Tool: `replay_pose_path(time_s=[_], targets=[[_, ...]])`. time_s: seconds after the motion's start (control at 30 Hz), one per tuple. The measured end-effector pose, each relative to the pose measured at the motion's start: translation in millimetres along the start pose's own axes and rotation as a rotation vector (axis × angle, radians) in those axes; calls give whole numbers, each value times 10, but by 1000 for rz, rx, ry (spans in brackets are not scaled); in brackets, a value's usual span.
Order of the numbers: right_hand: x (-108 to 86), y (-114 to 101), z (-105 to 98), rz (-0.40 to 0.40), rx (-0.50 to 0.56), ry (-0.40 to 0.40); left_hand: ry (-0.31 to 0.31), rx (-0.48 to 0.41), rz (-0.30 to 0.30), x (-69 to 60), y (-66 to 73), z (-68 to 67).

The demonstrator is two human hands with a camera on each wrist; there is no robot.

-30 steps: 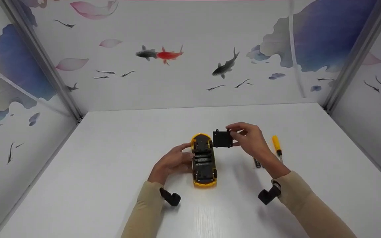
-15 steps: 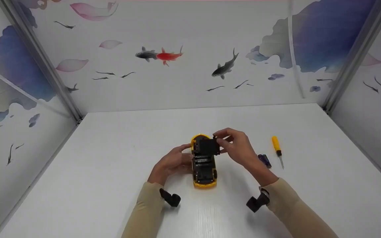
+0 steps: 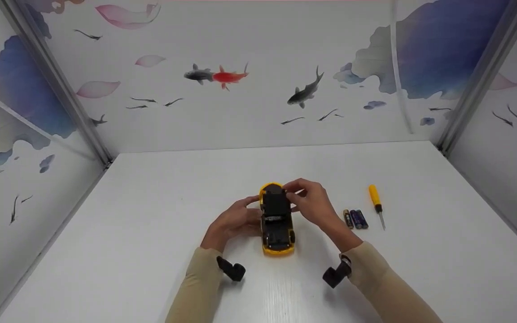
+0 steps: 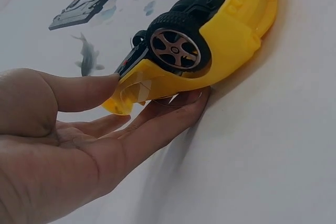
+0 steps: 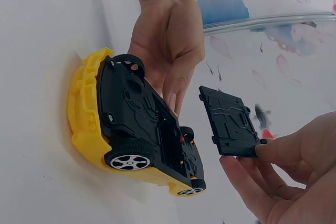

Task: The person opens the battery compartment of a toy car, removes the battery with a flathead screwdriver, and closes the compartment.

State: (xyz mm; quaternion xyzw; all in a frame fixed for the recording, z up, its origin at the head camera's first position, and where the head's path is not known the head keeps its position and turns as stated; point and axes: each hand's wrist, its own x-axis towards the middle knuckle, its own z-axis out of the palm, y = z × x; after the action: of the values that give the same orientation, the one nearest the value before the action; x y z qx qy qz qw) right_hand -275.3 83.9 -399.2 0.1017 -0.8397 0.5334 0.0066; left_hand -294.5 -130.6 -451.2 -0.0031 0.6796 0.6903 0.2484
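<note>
A yellow toy car [image 3: 278, 237] lies upside down on the table, its black underside and wheels facing up. My left hand [image 3: 236, 217] holds it from the left side, thumb on the edge and fingers beneath the body, as the left wrist view shows. Between thumb and fingers, my right hand [image 3: 313, 204] pinches a flat black battery cover [image 3: 276, 204] by its edge. In the right wrist view the cover [image 5: 229, 121] hangs tilted, apart from the car [image 5: 86, 103], above an open compartment [image 5: 170, 140] in the underside. The compartment's inside is dark there.
To the right of my right hand, three small batteries [image 3: 356, 219] lie side by side on the white table [image 3: 173, 188]. A yellow-handled screwdriver [image 3: 376, 200] lies beyond them, tip toward me. Printed wall panels [image 3: 258, 121] enclose the table's back and sides.
My right hand has moved left and slightly toward me, bringing the battery cover from beside the car to over its underside. The batteries have come into full view. My left hand stays still.
</note>
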Motion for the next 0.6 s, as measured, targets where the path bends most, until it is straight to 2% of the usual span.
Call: replay_pose_path(time_s=[0.6], targets=[[28, 173, 120, 89, 19, -23, -1, -41, -23, -15, 7, -1]])
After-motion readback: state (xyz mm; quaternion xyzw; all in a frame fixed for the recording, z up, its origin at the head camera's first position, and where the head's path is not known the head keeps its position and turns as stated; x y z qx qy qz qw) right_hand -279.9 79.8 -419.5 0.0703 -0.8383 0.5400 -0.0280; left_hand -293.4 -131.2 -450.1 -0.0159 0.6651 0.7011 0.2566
